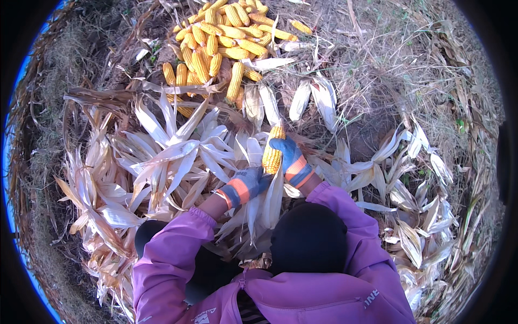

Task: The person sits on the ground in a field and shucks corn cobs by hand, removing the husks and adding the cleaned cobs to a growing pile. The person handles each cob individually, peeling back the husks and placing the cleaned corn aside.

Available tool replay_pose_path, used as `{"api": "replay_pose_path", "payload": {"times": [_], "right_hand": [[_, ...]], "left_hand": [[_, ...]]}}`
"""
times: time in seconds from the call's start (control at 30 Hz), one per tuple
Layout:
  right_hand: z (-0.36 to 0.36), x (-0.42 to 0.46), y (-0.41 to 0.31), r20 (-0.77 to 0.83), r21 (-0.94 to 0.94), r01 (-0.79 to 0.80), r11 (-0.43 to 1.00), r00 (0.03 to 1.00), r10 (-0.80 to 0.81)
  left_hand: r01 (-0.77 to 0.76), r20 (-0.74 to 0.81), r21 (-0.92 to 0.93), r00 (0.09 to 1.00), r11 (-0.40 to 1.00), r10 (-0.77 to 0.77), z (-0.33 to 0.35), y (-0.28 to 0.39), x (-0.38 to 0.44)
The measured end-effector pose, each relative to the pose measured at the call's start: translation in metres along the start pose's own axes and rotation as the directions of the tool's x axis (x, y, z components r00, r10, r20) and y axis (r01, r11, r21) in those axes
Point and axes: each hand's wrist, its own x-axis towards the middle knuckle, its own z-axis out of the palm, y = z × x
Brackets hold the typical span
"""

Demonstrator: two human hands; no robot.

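Observation:
A yellow ear of corn (271, 157) points away from me, its kernels bare. My right hand (292, 158), in a blue, grey and orange work glove, grips the ear from the right with the thumb laid across it. At the lower end of the ear, my left hand (246, 185) in a matching glove is closed around the base and husk; its fingertips are hidden. Pale peeled husk (272, 200) hangs from that end towards my knees. Just beyond the ear lie unhusked ears, one (270, 104) almost touching its tip.
Husked corn ears (226, 36) form a pile at the far side. Dry husks (162, 162) lie heaped to the left, with more husks (408, 202) scattered on the right. Two ears in husk (313, 101) rest on the dry grass (384, 73). My dark-clad knee (309, 239) is close below my hands.

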Motion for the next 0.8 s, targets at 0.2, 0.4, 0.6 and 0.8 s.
{"api": "replay_pose_path", "payload": {"times": [0.2,0.4,0.6,0.8], "right_hand": [[-0.024,-0.002,0.004,-0.083,0.441,-0.188,0.877,0.965,0.249],[-0.053,0.013,0.018,-0.152,0.531,-0.232,0.815,0.920,0.361],[-0.043,0.060,0.021,-0.065,0.397,-0.454,0.798,0.853,0.517],[0.090,0.177,-0.109,0.058,0.264,-0.091,0.960,0.995,0.079]], "left_hand": [[-0.180,-0.095,0.071,0.978,0.981,0.186,0.001,0.003,-0.008],[-0.151,0.009,0.119,0.989,0.981,0.151,-0.020,-0.001,-0.024],[-0.090,0.226,0.300,0.974,0.950,0.020,0.011,-0.033,-0.040],[-0.030,0.412,0.275,0.907,0.961,-0.089,-0.013,-0.020,-0.056]]}}
